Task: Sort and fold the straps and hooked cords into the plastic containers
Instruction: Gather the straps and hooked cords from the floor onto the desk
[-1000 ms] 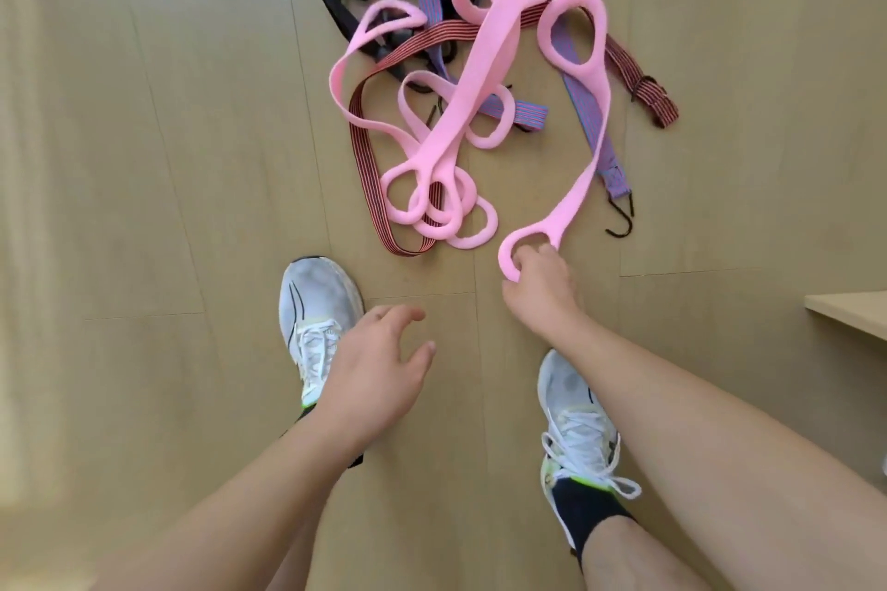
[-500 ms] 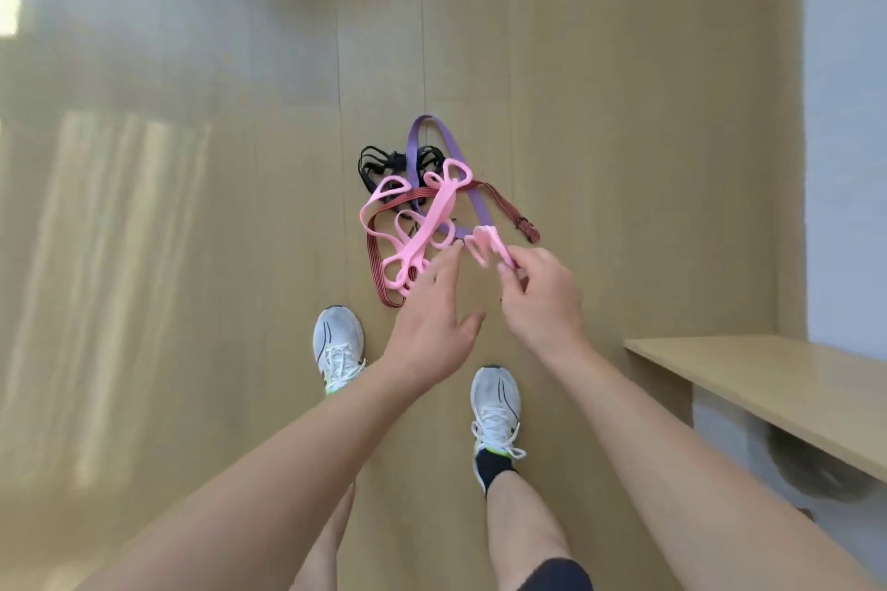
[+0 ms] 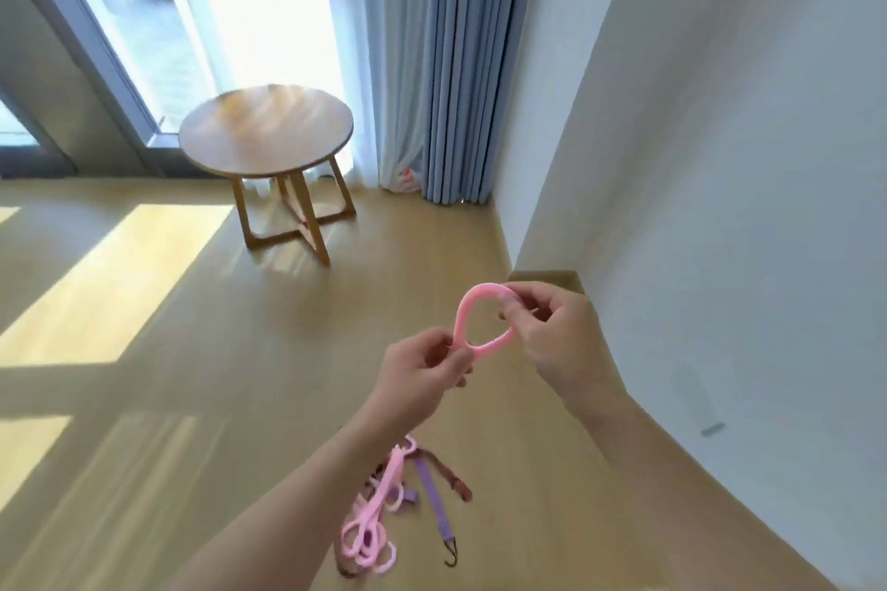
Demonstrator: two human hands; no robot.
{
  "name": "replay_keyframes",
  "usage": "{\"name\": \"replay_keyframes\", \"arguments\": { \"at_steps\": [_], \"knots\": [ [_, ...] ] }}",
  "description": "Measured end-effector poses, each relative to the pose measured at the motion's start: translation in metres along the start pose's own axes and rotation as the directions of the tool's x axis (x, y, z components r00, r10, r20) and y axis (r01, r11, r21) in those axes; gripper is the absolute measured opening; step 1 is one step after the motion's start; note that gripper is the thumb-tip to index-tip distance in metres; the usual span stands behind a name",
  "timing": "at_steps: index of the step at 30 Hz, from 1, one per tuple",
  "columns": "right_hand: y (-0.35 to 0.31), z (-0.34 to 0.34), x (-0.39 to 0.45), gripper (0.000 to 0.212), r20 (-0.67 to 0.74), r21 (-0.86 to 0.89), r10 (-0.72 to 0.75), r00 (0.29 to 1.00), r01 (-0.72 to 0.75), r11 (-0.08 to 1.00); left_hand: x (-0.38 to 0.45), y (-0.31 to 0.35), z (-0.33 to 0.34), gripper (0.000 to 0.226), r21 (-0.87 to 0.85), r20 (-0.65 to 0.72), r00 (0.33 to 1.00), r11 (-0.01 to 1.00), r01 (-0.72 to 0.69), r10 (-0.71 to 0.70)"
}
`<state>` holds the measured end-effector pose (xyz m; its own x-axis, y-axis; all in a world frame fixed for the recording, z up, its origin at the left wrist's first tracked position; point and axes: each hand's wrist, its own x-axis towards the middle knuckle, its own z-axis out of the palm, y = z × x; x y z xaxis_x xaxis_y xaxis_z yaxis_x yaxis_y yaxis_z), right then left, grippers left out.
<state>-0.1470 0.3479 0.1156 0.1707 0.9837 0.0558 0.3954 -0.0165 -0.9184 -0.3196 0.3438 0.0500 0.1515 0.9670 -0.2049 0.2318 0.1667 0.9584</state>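
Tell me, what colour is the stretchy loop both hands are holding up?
Pink, clearest in the head view: the soft rubbery loop strap pinched between the left hand and right hand.

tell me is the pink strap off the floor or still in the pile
Off the floor: both hands, left hand and right hand, pinch the pink strap loop in the air.

Smooth matt pink rubbery strap (image 3: 463, 317), woven purple cord (image 3: 434, 494) with dark metal hook (image 3: 451, 559), glossy wood floor (image 3: 240, 350), wooden table (image 3: 266, 134), cloth curtain (image 3: 461, 62)
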Motion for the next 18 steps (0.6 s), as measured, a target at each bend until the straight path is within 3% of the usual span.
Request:
{"name": "replay_keyframes", "arguments": {
  "at_steps": [5,9,13,18],
  "knots": [
    [-0.075,-0.071,0.006,0.009,-0.177,0.024,-0.16,0.971,0.167,0.986,-0.016,0.1,0.009,0.011,-0.028,0.068,0.993,0.995,-0.094,0.096],
    [-0.108,-0.106,-0.011,0.008,-0.279,-0.008,-0.247,0.928,0.255,0.967,-0.019,0.162,0.027,0.023,-0.169,0.085,0.988,0.98,-0.11,0.126],
    [-0.113,-0.124,-0.042,0.016,-0.392,-0.149,-0.331,0.858,0.295,0.944,-0.017,0.207,0.042,0.026,-0.337,0.261,0.957,0.941,-0.035,0.129],
    [-0.119,-0.153,-0.081,0.016,-0.548,-0.326,-0.407,0.731,0.261,0.908,-0.017,0.228,0.062,0.023,-0.111,0.405,0.867,0.957,-0.268,0.29]
  ]
}}
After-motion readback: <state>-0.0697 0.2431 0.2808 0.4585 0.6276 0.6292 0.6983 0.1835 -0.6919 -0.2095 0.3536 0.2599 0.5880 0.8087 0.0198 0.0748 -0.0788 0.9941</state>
